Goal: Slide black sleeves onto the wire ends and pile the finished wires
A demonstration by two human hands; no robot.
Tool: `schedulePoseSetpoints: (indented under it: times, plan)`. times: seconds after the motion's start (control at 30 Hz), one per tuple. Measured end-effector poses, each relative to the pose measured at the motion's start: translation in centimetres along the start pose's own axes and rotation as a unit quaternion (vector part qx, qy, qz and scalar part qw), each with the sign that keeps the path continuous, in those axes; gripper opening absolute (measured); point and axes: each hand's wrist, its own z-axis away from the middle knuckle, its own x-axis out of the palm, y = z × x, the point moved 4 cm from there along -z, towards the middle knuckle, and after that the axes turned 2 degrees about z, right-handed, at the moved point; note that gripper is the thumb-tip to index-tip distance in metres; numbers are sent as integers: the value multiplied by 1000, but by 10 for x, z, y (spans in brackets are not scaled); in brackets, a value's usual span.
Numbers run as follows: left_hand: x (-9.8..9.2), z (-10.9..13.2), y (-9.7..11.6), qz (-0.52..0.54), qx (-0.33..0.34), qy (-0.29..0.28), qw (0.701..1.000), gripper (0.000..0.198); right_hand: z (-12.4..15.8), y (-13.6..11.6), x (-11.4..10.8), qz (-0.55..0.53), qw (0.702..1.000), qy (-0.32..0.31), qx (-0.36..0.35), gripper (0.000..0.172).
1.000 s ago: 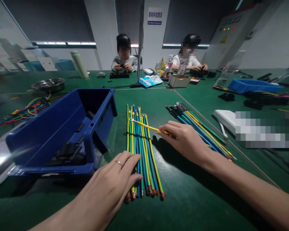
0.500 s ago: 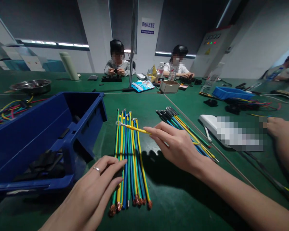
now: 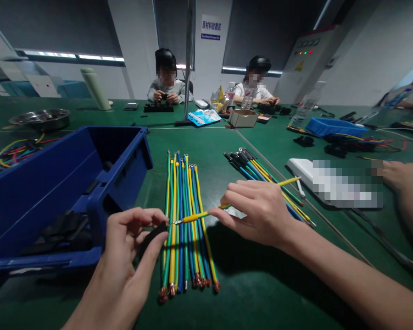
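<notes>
My right hand (image 3: pixel 253 211) is closed around a yellow-green wire (image 3: pixel 197 216) whose metal ring terminal points left. My left hand (image 3: pixel 134 243) pinches a short black sleeve (image 3: pixel 154 234), partly hidden by the fingers. The terminal's tip is at the sleeve's near end; whether it is inside, I cannot tell. Below both hands lies a row of yellow, green and blue wires (image 3: pixel 186 192), ring terminals at the far end and mostly bare copper at the near end. Beyond my right hand rests a second bundle of wires (image 3: pixel 258 169) with black-covered ends.
A blue bin (image 3: pixel 119 183) with black sleeves (image 3: pixel 64 233) inside stands at left. A white device (image 3: pixel 306 176) lies at right, near another person's hand (image 3: pixel 395 174). Two people sit across the green table (image 3: pixel 213 146), behind a metal pole (image 3: pixel 188 68) and a small cardboard box (image 3: pixel 243 118).
My left hand has lifted off the wire row and turned, now showing a black sleeve between its fingers. The right hand has lowered the wire's terminal end to meet it.
</notes>
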Motion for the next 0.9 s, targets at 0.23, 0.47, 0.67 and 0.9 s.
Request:
schedulePoseSetpoints:
  times: [0.23, 0.47, 0.67, 0.9]
  plan:
    - [-1, -2, 2, -1, -19, -27, 999, 21, 0, 1, 4, -11, 1000, 6, -4, 34]
    - [-2, -1, 8, 2, -32, -46, 998, 19, 0, 1, -1, -29, 999, 14, 7, 33]
    - [-2, -3, 14, 27, -46, -50, 997, 10, 3, 7, 12, -94, 995, 0, 20, 42]
    - [-1, -7, 21, 24, -29, -88, 995, 16, 5, 3, 15, -113, 993, -4, 34, 45]
